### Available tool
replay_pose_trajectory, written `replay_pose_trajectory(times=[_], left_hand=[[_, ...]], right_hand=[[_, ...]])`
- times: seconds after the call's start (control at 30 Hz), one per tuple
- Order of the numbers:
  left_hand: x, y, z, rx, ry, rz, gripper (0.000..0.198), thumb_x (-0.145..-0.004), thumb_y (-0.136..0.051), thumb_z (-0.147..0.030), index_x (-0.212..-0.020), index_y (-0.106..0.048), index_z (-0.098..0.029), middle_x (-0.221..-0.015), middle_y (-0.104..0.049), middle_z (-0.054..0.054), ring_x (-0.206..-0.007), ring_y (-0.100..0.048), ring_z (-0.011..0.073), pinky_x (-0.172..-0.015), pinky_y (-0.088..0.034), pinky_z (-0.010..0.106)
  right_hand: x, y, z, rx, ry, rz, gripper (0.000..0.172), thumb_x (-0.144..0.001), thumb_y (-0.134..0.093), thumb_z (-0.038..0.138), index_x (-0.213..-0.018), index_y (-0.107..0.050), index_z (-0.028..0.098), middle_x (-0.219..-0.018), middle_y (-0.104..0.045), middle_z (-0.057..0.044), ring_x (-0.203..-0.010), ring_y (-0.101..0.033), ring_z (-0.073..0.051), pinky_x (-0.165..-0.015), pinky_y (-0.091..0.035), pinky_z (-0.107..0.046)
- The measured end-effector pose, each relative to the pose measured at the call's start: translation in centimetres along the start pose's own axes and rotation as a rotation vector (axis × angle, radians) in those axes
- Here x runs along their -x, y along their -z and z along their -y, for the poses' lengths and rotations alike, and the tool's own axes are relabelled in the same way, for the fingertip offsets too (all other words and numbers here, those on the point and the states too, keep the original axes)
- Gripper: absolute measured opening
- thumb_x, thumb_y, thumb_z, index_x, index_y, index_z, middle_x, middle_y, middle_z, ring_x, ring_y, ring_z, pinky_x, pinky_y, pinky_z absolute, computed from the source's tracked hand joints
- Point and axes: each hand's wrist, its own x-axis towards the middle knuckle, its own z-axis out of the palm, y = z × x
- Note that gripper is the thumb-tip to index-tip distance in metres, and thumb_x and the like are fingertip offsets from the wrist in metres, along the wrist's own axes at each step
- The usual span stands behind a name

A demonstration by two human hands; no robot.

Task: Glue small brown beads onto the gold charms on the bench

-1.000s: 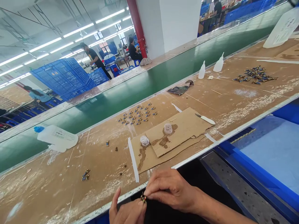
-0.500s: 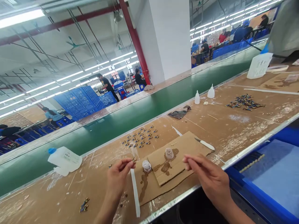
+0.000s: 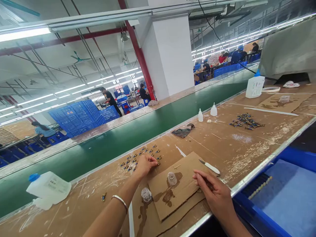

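My left hand [image 3: 145, 165] reaches over the bench to a loose group of small blue-and-gold pieces [image 3: 128, 161]. Its thumb and forefinger pinch one small blue-and-gold piece [image 3: 159, 162] at the group's right edge. Above the right side of a cardboard sheet [image 3: 184, 195], my right hand [image 3: 215, 192] is closed, fingertips pressed together; anything between them is too small to make out. Two small clear cups stand on the cardboard: one cup [image 3: 172, 178] amid wet brown stains, the other cup [image 3: 146, 195] farther left. A white-handled knife [image 3: 209, 167] lies just beyond my right hand.
A capped jug [image 3: 50, 187] is at left, a second jug [image 3: 254, 86] at far right. Two dropper bottles [image 3: 200, 115], a dark cloth [image 3: 183, 131] and a piece pile [image 3: 245, 121] are on the bench. A green conveyor [image 3: 148, 118] runs behind; a blue bin [image 3: 283, 197] sits lower right.
My left hand has moved forward from beside the left cup to the group of pieces, carrying a small piece. My right hand stays pinched near the cardboard. The view has shifted.
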Motion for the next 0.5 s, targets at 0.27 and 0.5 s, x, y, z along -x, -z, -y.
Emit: replay_pose_trajectory(times=[0.27,0.5], left_hand=[[3.0,5.0,1.0,-0.015,0.004,-0.149,0.02,-0.079,-0.063,-0.034,-0.077,-0.064,-0.014,-0.078,-0.065,0.0,-0.072,-0.059,0.0136,-0.071,-0.047,0.031],[14.8,9.3,6.7,-0.048,0.207,-0.376,0.021,-0.061,-0.065,-0.042,-0.057,-0.07,-0.022,-0.056,-0.065,-0.002,-0.058,-0.058,0.0174,-0.059,-0.041,0.027]], right_hand=[[0.3,0.4,-0.4,0.056,-0.044,-0.04,0.027,-0.083,-0.055,0.038,-0.092,-0.068,0.017,-0.08,-0.069,-0.004,-0.064,-0.065,-0.011,-0.06,-0.054,-0.018],[1.3,0.5,-0.2,0.079,-0.188,-0.097,0.033,-0.08,-0.057,0.047,-0.097,-0.067,0.021,-0.085,-0.069,-0.003,-0.068,-0.066,-0.011,-0.068,-0.054,-0.018]])
